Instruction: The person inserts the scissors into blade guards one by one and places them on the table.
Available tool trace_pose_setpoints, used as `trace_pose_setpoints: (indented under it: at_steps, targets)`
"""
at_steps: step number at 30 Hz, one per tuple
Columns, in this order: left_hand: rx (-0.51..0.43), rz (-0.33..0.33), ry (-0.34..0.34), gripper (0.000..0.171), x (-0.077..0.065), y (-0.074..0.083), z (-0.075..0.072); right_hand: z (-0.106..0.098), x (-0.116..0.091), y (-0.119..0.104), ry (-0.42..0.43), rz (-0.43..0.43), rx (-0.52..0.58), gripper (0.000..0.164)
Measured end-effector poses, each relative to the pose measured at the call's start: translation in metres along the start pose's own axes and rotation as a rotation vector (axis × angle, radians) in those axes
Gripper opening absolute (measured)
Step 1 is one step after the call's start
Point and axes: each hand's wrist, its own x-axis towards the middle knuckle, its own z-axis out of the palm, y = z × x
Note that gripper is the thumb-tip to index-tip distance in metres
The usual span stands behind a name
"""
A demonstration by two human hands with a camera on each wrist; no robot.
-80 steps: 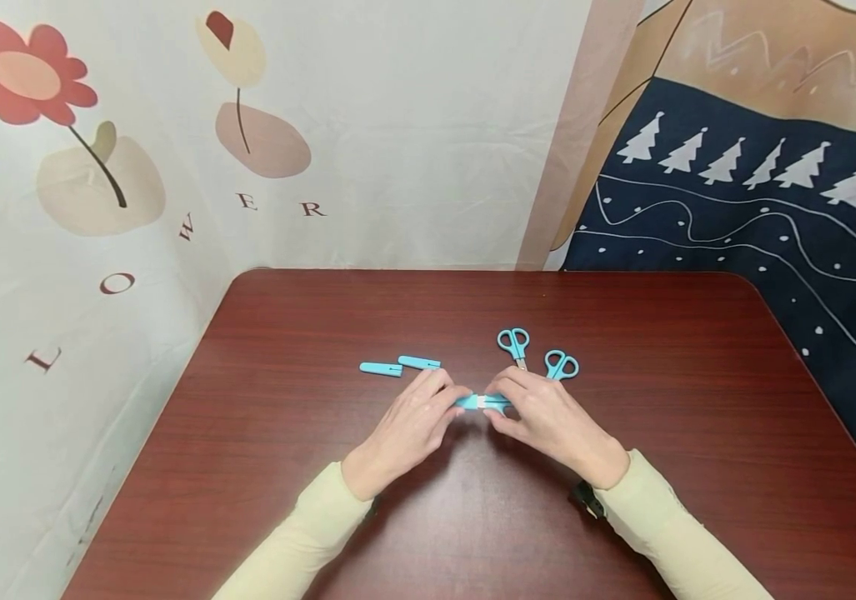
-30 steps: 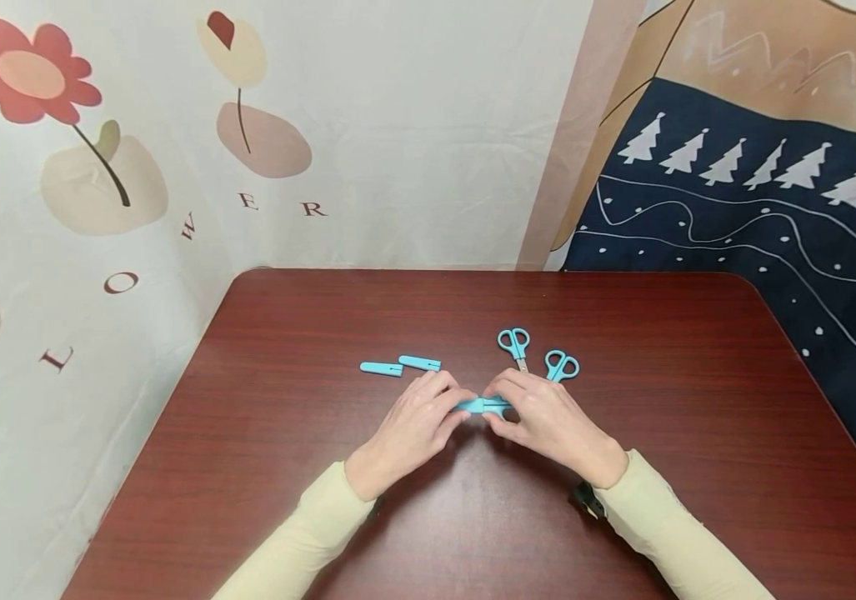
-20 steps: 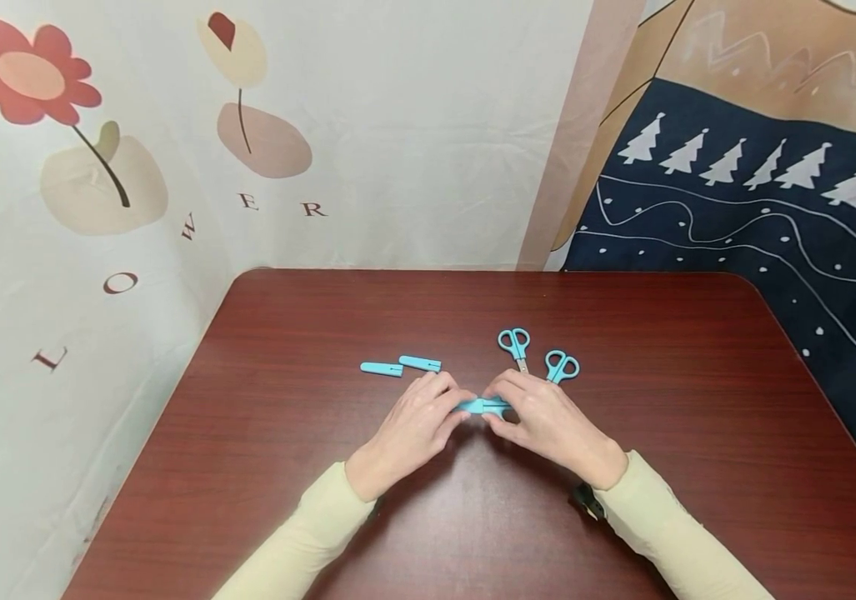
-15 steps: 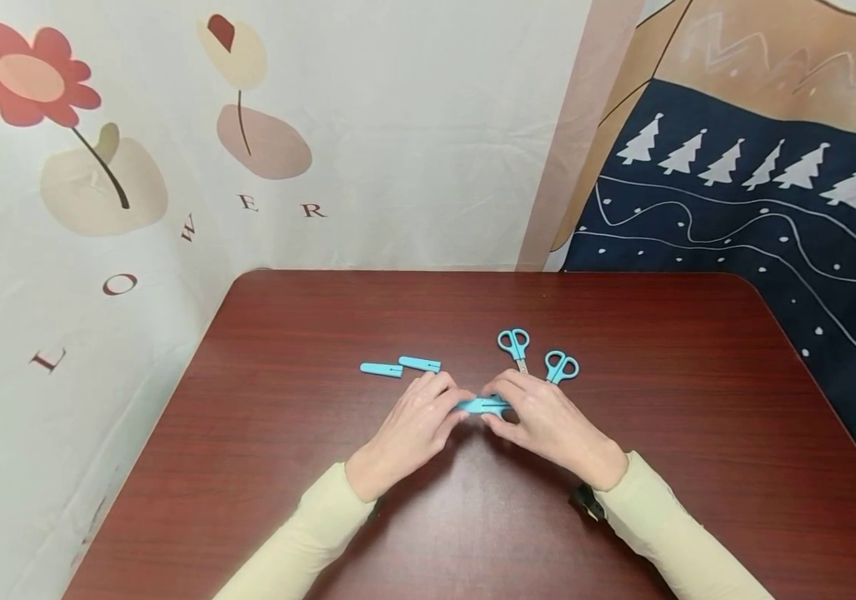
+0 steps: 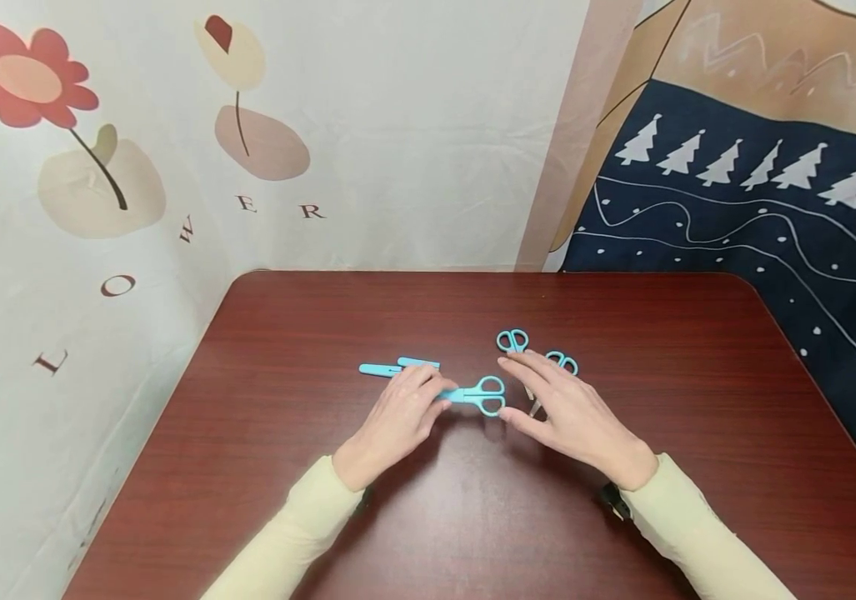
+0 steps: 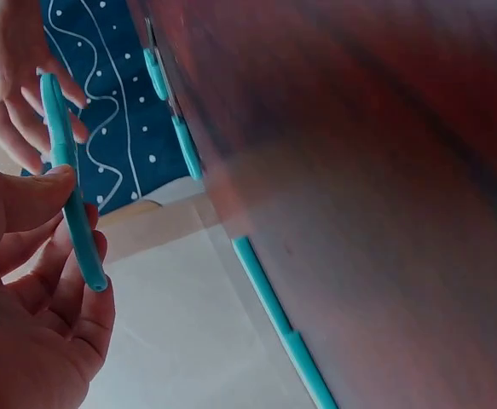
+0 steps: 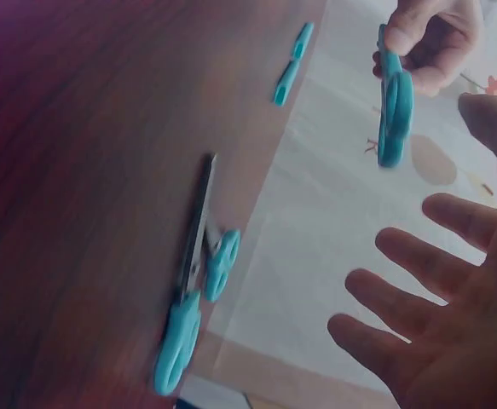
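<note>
My left hand (image 5: 396, 421) pinches a pair of blue scissors (image 5: 486, 395) by its sheathed blade end, above the table. A blue blade cover (image 6: 83, 243) encloses the blades, with thumb and fingers on it in the left wrist view. The looped handles point toward my right hand (image 5: 573, 421), which is spread and holds nothing. Two more blue-handled scissors lie bare-bladed on the table by the right hand: one farther back (image 5: 513, 340), another (image 5: 563, 362) partly hidden behind the fingers. In the right wrist view their metal blades (image 7: 199, 230) show.
Two loose blue blade covers, one at left (image 5: 379, 370) and one partly behind the left hand (image 5: 418, 362), lie on the dark red wooden table (image 5: 307, 333). Patterned cloths (image 5: 412, 142) hang behind the table's far edge.
The cover has slid over the scissors' blades, hiding the pale gap. My right hand has let go of the handles and moved right, fingers spreading. My left hand has shifted left with the scissors.
</note>
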Motion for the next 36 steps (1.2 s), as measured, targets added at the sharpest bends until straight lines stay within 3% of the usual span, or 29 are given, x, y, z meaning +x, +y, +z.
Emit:
trace_pose_setpoints:
  at_steps: [9, 16, 25, 36]
  targets:
    - [-0.064, -0.101, -0.075, 0.019, 0.008, -0.028, -0.008, -0.012, -0.012, 0.021, -0.053, 0.087, -0.039, 0.071]
    - [-0.062, -0.177, -0.147, 0.016, 0.021, -0.056, -0.011, -0.016, -0.022, 0.036, -0.071, 0.132, -0.093, 0.068]
    - [-0.09, -0.276, -0.267, 0.015, 0.037, -0.093, -0.006, -0.019, -0.03, 0.043, -0.089, 0.14, -0.122, 0.068]
    - [-0.109, -0.39, -0.382, 0.015, 0.055, -0.125, 0.006, -0.02, -0.035, 0.045, -0.115, 0.156, -0.13, 0.069]
